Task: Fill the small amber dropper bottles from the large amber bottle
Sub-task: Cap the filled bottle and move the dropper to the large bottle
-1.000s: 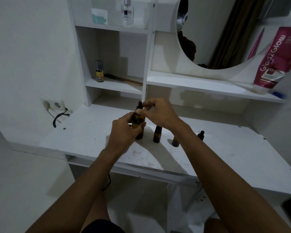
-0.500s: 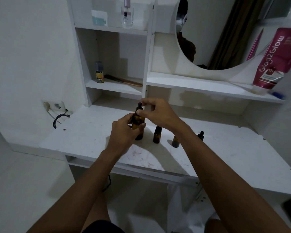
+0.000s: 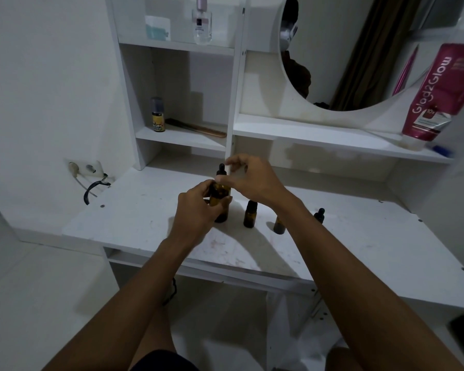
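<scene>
My left hand [image 3: 198,210] grips an amber dropper bottle [image 3: 218,192] held upright just above the white desk [image 3: 145,215]. The thumb and fingers of my right hand [image 3: 255,180] pinch the collar of its black dropper cap [image 3: 221,170], whose rubber bulb sticks up free. A darker amber bottle [image 3: 222,216] stands on the desk right behind my left hand, mostly hidden. To the right stand a small capped amber bottle [image 3: 250,215] and another small amber bottle [image 3: 279,226], partly behind my right forearm. A black dropper top [image 3: 319,214] shows past that forearm.
White shelves rise behind the desk, holding a yellow-labelled small bottle [image 3: 158,115], a comb [image 3: 198,127] and a clear perfume bottle [image 3: 202,21]. A pink tube [image 3: 434,95] leans at the right under a round mirror [image 3: 346,49]. A wall socket with a cable [image 3: 86,170] is at left.
My right hand's upper fingers have spread and lifted slightly off the dropper cap while the thumb side stays at its collar. The left hand and the bottles on the desk have hardly moved.
</scene>
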